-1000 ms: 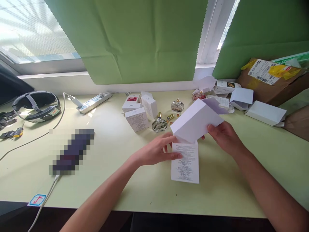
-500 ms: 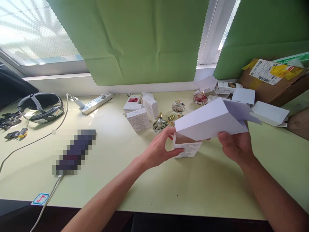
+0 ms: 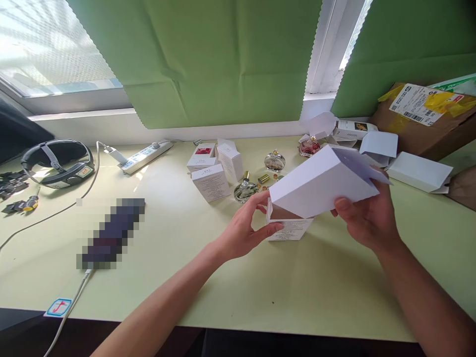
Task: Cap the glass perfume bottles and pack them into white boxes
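My right hand [image 3: 366, 218] grips a plain white carton sleeve [image 3: 320, 183], tilted, with its open flap pointing right. Under its lower left end stands a small white printed box [image 3: 290, 228] on the pale green table [image 3: 230, 277]. My left hand [image 3: 247, 228] pinches that printed box at its left side, thumb in front and fingers behind. The sleeve's lower end overlaps the top of the printed box; whether they touch I cannot tell.
Behind my hands lie round glass perfume bottles [image 3: 245, 191], gold caps [image 3: 263, 178] and three small white boxes [image 3: 211, 182]. More white cartons [image 3: 418, 171] and a brown parcel [image 3: 420, 124] sit at the right. A power strip [image 3: 145, 157], a headset [image 3: 55, 161] and a blurred device [image 3: 111, 233] are at the left.
The printed box, lying flat a second ago, now stands upright under the sleeve. My right hand swung the sleeve to the right and flatter, and my left hand shifted to pinch the box.
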`<state>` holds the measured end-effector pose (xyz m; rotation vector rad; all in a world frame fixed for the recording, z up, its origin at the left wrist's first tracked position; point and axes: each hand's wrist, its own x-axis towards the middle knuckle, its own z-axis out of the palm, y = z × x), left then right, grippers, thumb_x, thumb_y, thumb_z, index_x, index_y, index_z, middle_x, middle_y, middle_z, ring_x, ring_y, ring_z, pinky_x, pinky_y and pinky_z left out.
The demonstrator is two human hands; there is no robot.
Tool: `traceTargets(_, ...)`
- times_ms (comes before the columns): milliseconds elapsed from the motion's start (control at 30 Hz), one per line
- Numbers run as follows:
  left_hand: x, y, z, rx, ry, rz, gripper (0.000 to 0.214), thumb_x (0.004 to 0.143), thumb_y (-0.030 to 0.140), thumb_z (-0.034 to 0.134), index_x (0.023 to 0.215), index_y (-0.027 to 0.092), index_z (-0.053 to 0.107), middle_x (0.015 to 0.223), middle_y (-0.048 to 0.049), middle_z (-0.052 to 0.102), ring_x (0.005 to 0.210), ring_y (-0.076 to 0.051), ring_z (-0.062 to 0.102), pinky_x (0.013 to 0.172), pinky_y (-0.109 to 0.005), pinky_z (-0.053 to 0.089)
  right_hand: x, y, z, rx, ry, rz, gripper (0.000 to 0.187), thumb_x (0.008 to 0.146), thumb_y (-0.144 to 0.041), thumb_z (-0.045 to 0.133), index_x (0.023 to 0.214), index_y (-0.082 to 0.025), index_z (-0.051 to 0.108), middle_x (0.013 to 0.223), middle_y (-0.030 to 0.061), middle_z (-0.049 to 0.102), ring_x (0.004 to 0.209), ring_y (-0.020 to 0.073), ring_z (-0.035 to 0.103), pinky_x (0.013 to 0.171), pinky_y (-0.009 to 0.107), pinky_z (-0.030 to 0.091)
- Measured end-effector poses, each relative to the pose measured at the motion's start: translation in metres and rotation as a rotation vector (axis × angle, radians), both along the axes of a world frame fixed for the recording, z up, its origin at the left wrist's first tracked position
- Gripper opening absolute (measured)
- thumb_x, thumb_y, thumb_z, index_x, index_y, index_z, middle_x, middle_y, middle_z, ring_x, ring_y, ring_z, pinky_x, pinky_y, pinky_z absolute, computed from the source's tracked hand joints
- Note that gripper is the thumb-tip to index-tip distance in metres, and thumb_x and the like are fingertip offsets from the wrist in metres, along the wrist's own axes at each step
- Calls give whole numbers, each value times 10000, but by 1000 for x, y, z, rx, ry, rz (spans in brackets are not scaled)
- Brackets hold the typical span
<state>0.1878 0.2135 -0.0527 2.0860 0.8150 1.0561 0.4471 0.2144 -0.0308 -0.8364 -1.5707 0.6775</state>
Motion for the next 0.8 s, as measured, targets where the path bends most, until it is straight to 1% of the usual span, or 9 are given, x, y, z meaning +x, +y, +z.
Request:
traceTargets(67, 0, 0, 1, -6, -34, -23, 517, 950, 273, 607, 1400, 301, 355, 1350, -97, 564, 1101, -199, 582, 959, -392, 521, -1, 1, 3, 18, 5, -19, 551, 863, -282, 678, 1322, -493, 459, 1417, 13, 427, 1163, 263, 568, 811, 411, 591)
traceTargets(200, 1, 1, 3, 6, -71, -16, 496, 956, 243, 593, 1389, 308, 361, 1362, -86, 552, 1122, -196, 577, 972, -395, 512, -3, 3, 8, 59, 26, -37, 562, 844, -248, 696, 1316, -473, 490, 1320, 18, 512, 1002, 227, 614, 744, 372, 597)
traceTargets(300, 1, 2, 1, -2, -80, -8, 492, 953, 245, 597, 1383, 318, 369, 1379, -82, 535, 1154, -204, 568, 982, -400, 512, -5, 0, 10, 25, 30, -8, 575, 855, -235, 683, 1340, -466, 476, 1264, 25, 541, 889, 198, 610, 674, 339, 594)
traceTargets(367, 1, 2, -1, -21, -79, 1, 496, 953, 265, 600, 1387, 324, 368, 1378, -83, 534, 1160, -211, 570, 987, -408, 517, -6, -2, 11, -1, 23, 31, 606, 867, -241, 670, 1379, -471, 444, 1167, 28, 570, 842, 195, 606, 632, 330, 591)
traceTargets(400, 1, 2, -1, -31, -80, 4, 496, 953, 272, 600, 1388, 325, 368, 1380, -83, 530, 1156, -210, 574, 988, -409, 520, -6, -3, 11, -6, 14, 37, 624, 870, -242, 665, 1398, -476, 429, 1112, 26, 577, 834, 196, 604, 638, 331, 591)
traceTargets(467, 2, 2, -2, -31, -96, 2, 489, 951, 268, 603, 1381, 321, 376, 1382, -83, 526, 1141, -201, 584, 987, -404, 526, -5, -4, 11, 11, -12, 19, 657, 873, -242, 660, 1427, -493, 410, 1074, 26, 574, 855, 199, 602, 695, 337, 590)
traceTargets(600, 4, 3, -2, 13, -132, -22, 526, 942, 225, 613, 1393, 316, 359, 1360, -81, 536, 1148, -186, 585, 993, -390, 525, -4, -3, 9, 60, -70, -13, 738, 868, -249, 660, 1481, -517, 347, 1116, 34, 554, 884, 201, 581, 806, 355, 570)
traceTargets(733, 5, 3, -2, 28, -128, -31, 538, 946, 217, 602, 1405, 310, 338, 1379, -94, 521, 1178, -196, 575, 999, -408, 524, -1, -4, 6, 13, -121, 12, 806, 866, -261, 661, 1515, -530, 267, 1282, 40, 509, 1045, 235, 547, 952, 424, 516)
traceTargets(800, 4, 3, -2, 28, -119, -26, 503, 951, 220, 593, 1389, 305, 359, 1397, -94, 507, 1185, -199, 571, 1010, -414, 518, 0, -4, 5, 14, -138, 22, 828, 862, -264, 663, 1523, -533, 243, 1309, 33, 499, 1063, 237, 539, 977, 434, 501)
